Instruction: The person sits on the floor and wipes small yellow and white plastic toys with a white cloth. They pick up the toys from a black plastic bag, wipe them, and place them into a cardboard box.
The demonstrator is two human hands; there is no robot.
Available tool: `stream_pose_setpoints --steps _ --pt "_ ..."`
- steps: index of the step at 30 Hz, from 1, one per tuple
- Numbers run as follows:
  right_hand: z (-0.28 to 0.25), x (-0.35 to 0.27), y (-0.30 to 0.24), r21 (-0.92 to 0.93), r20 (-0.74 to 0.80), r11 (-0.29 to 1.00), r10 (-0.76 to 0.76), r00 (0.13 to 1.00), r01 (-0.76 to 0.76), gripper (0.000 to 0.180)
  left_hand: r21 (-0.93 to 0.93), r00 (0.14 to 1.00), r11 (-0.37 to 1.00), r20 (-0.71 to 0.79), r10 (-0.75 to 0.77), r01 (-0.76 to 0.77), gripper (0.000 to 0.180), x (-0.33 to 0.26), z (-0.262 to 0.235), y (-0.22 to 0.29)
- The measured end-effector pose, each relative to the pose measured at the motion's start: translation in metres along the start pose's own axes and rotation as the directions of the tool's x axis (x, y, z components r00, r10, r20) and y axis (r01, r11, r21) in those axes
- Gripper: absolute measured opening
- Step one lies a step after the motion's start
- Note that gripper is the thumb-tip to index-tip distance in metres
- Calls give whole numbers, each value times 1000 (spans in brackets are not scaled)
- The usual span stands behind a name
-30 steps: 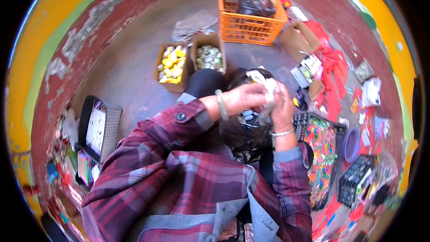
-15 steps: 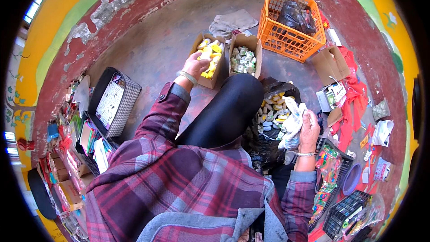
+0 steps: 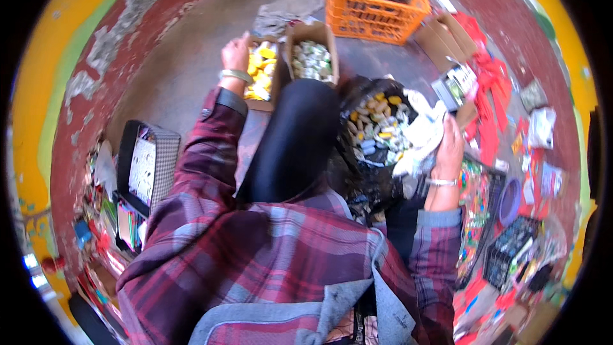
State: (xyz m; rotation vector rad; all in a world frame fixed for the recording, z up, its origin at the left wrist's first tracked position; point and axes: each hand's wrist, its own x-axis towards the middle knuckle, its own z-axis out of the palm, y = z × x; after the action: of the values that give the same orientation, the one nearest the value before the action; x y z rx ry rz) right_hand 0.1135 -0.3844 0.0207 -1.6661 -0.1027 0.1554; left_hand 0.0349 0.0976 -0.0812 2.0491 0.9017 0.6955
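Note:
At the far left rim of a cardboard box (image 3: 273, 96) is my left hand (image 3: 236, 56), its fingers closed on the edge, slightly blurred. Small yellow and white pieces (image 3: 260, 70) fill that box. Touching or close beside it is a second cardboard box (image 3: 329, 35) with small white and green pieces (image 3: 311, 61). My right hand (image 3: 449, 147) grips a crumpled white plastic bag (image 3: 424, 129). This hangs at the right side of an open black plastic bag (image 3: 348, 179), which holds several yellow, white and bluish oblong pieces (image 3: 377, 118). My bent knee lies between the boxes and the black bag.
An orange crate (image 3: 377, 19) with a black bag inside stands at the back. An opened cardboard box (image 3: 447, 38) and red cloth (image 3: 491, 108) lie at the right, above black trays and a purple basin (image 3: 509, 201). A checkered storage box (image 3: 165, 166) is at the left.
My left hand has moved from the yellow pieces to the box's left rim, and that box sits slightly nearer me. The view has shifted. My right hand still holds the white bag.

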Motion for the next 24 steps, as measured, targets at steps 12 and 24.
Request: stream_pose_setpoints --steps 12,24 --pt "-51 5 -12 698 -20 710 153 988 -96 42 -211 306 666 763 570 -715 18 -115 165 255" --pt "-63 -8 -18 735 -62 654 327 943 -179 44 -273 -302 170 936 -181 -947 27 -268 265 20"
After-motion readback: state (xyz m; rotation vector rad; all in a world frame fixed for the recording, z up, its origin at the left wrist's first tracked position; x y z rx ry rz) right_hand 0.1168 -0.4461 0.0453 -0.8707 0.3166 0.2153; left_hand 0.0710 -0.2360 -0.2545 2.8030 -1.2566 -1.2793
